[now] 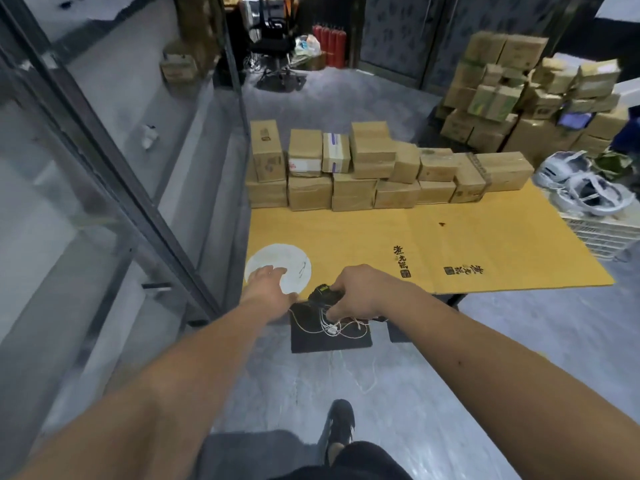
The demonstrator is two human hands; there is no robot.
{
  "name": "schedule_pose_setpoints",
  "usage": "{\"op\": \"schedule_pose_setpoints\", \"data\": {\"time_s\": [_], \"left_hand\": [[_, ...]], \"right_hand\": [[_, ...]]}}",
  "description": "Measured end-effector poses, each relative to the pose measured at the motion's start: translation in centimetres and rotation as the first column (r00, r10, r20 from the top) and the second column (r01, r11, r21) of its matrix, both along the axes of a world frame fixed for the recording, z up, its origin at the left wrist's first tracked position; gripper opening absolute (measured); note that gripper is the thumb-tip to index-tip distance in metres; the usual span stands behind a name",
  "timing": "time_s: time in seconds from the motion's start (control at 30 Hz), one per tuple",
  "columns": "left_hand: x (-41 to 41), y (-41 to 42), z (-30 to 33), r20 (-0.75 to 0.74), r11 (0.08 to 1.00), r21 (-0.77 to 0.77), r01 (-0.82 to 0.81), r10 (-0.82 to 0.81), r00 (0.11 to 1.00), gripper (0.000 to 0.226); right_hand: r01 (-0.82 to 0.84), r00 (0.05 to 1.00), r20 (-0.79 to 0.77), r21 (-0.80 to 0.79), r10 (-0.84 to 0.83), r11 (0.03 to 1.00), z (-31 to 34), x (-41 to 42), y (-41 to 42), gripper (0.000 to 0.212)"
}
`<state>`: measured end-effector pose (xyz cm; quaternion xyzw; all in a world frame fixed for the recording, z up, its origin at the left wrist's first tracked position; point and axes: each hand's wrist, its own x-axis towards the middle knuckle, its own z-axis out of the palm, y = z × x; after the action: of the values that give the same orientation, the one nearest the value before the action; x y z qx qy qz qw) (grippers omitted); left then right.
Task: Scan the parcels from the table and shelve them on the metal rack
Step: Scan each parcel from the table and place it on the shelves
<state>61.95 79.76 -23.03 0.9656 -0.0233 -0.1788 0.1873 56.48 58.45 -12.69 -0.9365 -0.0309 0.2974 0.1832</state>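
**Both hands at the near edge of the bench, parcels stacked at the far side**

The right hand [360, 292] curls around a black scanner [322, 293] at the near edge of the bench [485, 244], its fingers closed over the device; thin white cords [332, 328] trail from it onto a dark mat [329, 336] hanging below the edge. The left hand [268, 282] lies with fingers stretched out, holding nothing, over a white round disc [287, 261] on the yellow cardboard sheet that covers the bench. The parcels [374, 168] (plain brown cartons, two layers in places) stand in a row along the far edge, well apart from both hands. The metal rack [104, 140] runs along the left side. More cartons [512, 95] are piled on the floor beyond the bench.
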Motion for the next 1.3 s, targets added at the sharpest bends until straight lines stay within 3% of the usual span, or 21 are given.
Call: {"op": "schedule_pose_setpoints", "data": {"time_s": [0.17,0.37,0.67,0.9,1.3], "left_hand": [[7.5,-0.4,0.1,0.024,0.989,-0.094,-0.114,0.117,0.993,0.071],[13.0,1.3,0.1,0.041,0.950,-0.221,-0.221,0.236,0.971,0.067],[24.7,3.4,0.9,0.127,0.929,-0.302,-0.215,0.263,0.957,0.080],[34.5,2.5,3.2,0.263,0.964,-0.221,-0.151,0.208,0.942,0.082],[41.5,0.0,3.4,0.194,0.977,-0.159,-0.142,0.172,0.966,0.115]], "right_hand": [[-0.021,1.000,0.008,0.003,0.021,1.000,-0.1,9.3,-0.7,0.033],[0.049,0.998,0.021,0.120,-0.051,0.992,-0.5,17.0,0.1,0.034],[0.159,0.984,0.074,0.074,-0.164,0.985,-0.8,25.5,2.2,0.055],[0.261,0.958,0.112,0.059,-0.266,0.964,-1.0,30.7,4.2,0.065],[0.401,0.907,0.073,0.142,-0.414,0.905,-3.1,35.6,4.6,0.080]]}}
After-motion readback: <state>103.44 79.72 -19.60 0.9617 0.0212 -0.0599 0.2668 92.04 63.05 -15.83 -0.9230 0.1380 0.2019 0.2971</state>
